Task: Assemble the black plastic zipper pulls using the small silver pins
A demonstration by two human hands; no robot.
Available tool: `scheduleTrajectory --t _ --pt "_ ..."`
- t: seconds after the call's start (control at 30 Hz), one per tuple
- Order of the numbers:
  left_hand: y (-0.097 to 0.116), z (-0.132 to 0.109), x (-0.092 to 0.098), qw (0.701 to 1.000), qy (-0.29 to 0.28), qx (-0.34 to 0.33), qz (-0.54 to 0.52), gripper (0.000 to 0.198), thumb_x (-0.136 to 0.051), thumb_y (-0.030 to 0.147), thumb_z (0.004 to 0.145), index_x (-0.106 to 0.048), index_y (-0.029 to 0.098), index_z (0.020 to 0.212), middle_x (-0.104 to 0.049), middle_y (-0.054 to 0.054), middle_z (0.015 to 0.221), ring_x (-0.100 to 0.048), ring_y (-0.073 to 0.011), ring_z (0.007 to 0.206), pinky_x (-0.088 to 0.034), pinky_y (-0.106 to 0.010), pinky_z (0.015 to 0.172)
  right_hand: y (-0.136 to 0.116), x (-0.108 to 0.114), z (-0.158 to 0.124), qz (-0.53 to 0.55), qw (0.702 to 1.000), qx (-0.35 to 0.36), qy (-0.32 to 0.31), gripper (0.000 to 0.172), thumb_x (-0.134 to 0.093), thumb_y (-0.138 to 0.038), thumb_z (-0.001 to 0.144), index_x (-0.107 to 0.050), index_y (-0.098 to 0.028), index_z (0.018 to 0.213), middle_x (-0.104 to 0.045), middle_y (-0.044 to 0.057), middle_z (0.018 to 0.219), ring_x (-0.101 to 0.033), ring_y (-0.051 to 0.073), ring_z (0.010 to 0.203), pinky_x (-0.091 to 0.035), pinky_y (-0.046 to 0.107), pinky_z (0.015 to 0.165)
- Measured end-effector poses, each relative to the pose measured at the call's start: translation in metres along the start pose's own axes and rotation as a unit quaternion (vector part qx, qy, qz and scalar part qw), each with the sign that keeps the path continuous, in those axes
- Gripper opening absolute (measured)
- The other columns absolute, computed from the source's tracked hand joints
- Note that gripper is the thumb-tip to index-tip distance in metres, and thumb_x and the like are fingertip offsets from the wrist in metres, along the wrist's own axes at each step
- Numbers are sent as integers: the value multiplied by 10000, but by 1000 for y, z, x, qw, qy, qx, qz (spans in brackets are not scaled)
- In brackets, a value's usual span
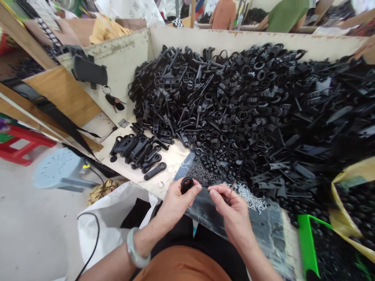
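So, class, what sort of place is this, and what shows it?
Probably a small assembly workshop: a heap of black plastic parts fills the walled bench, metal screws lie near its edge, the left hand holds a round black part and the right hand pinches a thin pin.

**Close Together, Both in a Pinch**

Reaching in from the lower edge on bare forearms (pixel 117 259), angled inward to meet near the middle. Curling the left hand (pixel 177 200) with thumb pressed to forefinger, palm turned rightward. Keeping the right hand (pixel 233 208) back-up, thumb and fingertips closed in a fine grip. Almost touching at the fingertips.
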State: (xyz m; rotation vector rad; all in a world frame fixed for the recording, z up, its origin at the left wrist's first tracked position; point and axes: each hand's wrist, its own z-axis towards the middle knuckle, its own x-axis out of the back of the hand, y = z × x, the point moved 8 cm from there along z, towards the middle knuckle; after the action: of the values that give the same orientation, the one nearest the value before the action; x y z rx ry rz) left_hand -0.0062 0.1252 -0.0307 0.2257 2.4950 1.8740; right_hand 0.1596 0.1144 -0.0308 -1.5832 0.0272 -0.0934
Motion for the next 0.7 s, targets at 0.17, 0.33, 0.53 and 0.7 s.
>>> scheduleTrajectory --t 0.17,0.33,0.53,0.7 --pt "-8 -17 -5 988 -6 77 -134 377 -718 538 837 -613 177 872 -388 105 502 -282 -66 427 -218 -191 393 -6 -15 -3 8 999 25 -32 173 -720 -378 897 -782 -219 874 -645 11 765 -538 136 650 -435 251 585" --pt "-13 -20 0 988 -3 73 -133 363 -711 523 847 -608 175 849 -390 102 501 -285 -60 431 -224 -187 395 -7 -18 -5 -18 998 40 -51 181 -718 -387 904 -777 -219 870 -661 22 786 -572 153 699 -454 256 621" --pt "-15 -21 3 993 4 65 -103 321 -696 480 855 -624 168 842 -402 97 524 -289 -54 436 -238 -194 413 -8 -21 -7 -33 997 51 -49 148 -714 -362 910 -773 -237 860 -665 13 776 -579 149 698 -455 242 615" --pt "-18 -23 4 992 7 66 -111 314 -700 472 851 -620 169 849 -422 95 547 -297 -50 439 -248 -197 418 -16 -23 -7 -54 994 74 -60 127 -702 -334 917 -768 -245 855 -678 10 775 -592 148 690 -463 238 603"
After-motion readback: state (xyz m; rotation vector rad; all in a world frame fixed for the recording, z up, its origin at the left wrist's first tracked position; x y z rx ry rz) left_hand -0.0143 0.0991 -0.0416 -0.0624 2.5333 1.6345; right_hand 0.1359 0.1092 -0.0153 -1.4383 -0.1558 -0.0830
